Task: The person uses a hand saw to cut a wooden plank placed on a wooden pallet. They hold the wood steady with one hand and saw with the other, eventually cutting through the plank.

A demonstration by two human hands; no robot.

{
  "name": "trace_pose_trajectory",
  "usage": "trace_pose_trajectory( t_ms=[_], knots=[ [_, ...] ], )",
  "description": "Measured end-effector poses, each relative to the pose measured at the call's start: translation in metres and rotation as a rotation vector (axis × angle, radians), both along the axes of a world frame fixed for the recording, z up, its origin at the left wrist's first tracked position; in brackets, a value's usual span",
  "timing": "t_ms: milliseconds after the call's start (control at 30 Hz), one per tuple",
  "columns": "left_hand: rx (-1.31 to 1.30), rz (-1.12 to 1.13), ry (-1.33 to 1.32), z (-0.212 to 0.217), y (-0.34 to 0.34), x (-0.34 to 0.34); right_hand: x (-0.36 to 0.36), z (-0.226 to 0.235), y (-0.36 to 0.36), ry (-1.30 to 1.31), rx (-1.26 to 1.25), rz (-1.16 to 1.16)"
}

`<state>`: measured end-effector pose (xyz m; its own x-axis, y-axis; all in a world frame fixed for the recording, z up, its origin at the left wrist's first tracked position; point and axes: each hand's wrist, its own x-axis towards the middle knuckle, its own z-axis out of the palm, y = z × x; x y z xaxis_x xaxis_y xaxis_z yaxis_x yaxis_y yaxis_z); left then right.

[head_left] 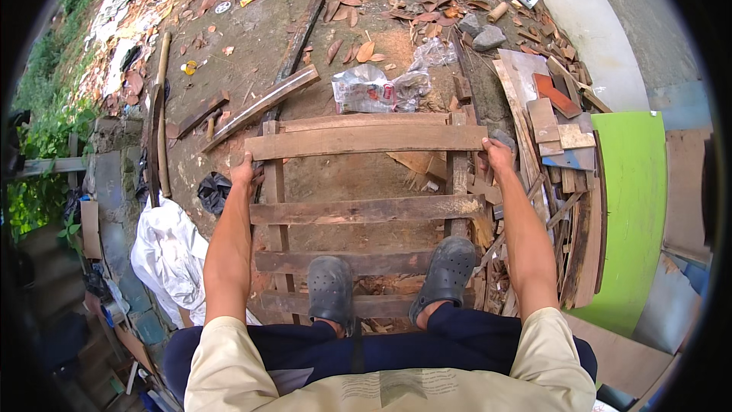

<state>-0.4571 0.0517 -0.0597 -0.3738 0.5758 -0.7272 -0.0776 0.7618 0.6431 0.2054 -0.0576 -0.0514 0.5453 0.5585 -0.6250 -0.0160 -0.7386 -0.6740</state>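
A wooden plank [366, 140] lies crosswise at the far end of a slatted wooden frame [369, 210], which looks like a pallet. My left hand [242, 171] grips the plank's left end, its fingers partly hidden by the wood. At the opposite end my right hand [499, 154] is closed on the same plank, thumb on top. Another board [366, 121] shows just behind it. My feet, in dark clogs [331, 290], stand on the nearer slats between my arms.
Crumpled clear plastic [366, 89] lies beyond the frame. Loose timber [263, 107] rests at the far left, near a white sack [166, 248]. Wood offcuts [550, 126] and a green panel [629, 214] line the right. Stones [488, 38] and dry leaves are scattered farther off.
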Motion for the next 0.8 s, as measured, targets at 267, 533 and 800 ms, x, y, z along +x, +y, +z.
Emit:
trace_pose_trajectory(
  t_ms=[267, 533, 800],
  knots=[
    [-0.15, -0.103, 0.116, 0.006, 0.008, 0.011, 0.004, 0.007, -0.003, -0.005, -0.016, -0.017],
    [0.316, -0.628, 1.183, 0.017, 0.015, 0.075, 0.01, 0.008, -0.002, -0.022, -0.082, -0.017],
    [0.734, -1.279, 0.863, 0.052, 0.013, 0.289, -0.003, 0.012, 0.009, -0.047, -0.031, 0.021]
  ],
)
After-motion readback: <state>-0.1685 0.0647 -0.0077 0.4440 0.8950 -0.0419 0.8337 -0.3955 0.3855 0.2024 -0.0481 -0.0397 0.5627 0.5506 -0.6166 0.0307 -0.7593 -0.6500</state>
